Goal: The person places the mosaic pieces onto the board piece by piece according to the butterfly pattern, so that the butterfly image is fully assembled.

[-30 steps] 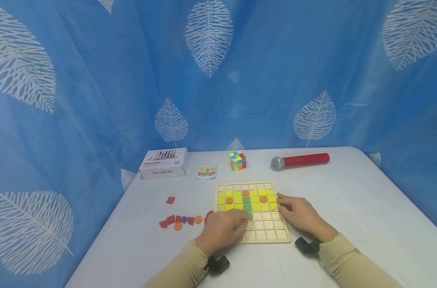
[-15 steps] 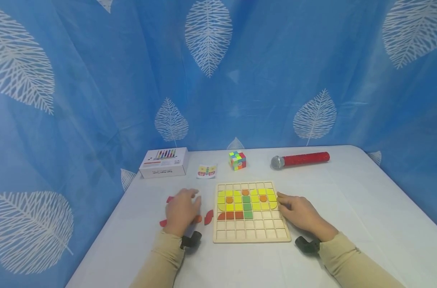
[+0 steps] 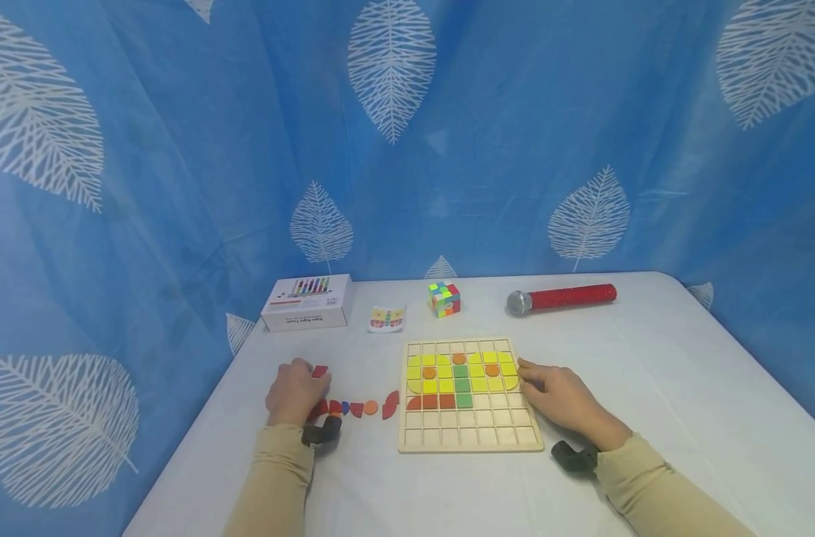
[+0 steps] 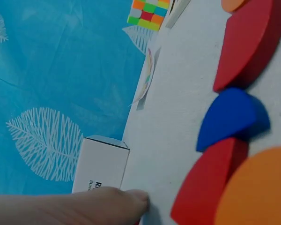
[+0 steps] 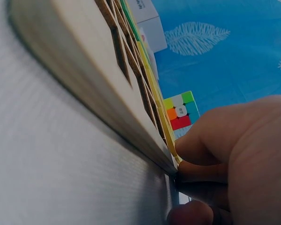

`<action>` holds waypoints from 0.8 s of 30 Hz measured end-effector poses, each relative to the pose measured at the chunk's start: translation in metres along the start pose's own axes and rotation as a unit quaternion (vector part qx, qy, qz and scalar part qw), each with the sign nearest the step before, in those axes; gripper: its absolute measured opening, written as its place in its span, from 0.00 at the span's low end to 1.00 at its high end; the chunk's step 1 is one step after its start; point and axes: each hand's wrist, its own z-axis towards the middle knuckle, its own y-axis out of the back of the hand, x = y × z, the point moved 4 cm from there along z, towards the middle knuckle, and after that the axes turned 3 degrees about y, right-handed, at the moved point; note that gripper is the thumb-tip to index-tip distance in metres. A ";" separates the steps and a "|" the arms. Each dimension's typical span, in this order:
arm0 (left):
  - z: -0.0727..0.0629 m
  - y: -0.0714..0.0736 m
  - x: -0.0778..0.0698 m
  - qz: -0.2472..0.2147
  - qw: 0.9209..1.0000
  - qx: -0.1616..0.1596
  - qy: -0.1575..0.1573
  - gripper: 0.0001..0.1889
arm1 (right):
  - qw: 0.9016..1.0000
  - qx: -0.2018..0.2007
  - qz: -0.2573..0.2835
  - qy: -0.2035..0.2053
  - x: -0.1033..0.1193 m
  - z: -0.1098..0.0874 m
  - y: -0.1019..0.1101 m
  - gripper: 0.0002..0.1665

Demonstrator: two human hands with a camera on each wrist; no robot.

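Observation:
At the left of the table my left hand (image 3: 291, 393) pinches a red square tile (image 3: 320, 371), its fingers on either side of it. The thumb (image 4: 126, 201) shows low in the left wrist view with a sliver of red beneath it. My right hand (image 3: 564, 399) rests against the right edge of a wooden grid board (image 3: 470, 450), fingers touching the rim. Yellow tiles (image 3: 429, 385), orange discs (image 3: 491, 370), a green column (image 3: 463, 385) and a red row (image 3: 431, 402) lie in the board. Between board and left hand lie red pieces (image 3: 390, 405), an orange disc (image 3: 370, 409) and a blue piece (image 4: 234, 117).
A white box (image 3: 306, 303) stands at the back left, with a pattern card (image 3: 386, 319) beside it. Behind the board sits a puzzle cube (image 3: 444, 300). A red microphone (image 3: 561, 298) lies at the back right. A blue curtain (image 3: 488, 149) hangs behind the table.
My left hand has moved left, off the board and past the loose pieces to the red square. A red row left of the green column has come into view. The right hand stays put.

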 end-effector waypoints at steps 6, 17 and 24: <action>0.003 -0.002 -0.002 -0.020 1.000 0.010 -0.002 0.19 | 1.000 0.001 0.003 -0.003 -0.001 0.000 0.000 0.26; -0.008 -0.011 -0.018 -0.023 0.999 0.006 -0.049 0.20 | 1.000 0.004 0.013 -0.009 0.000 -0.002 0.000 0.26; -0.041 -0.019 -0.053 -0.071 0.992 0.003 -0.106 0.19 | 1.000 0.003 0.012 -0.005 0.002 -0.002 0.001 0.26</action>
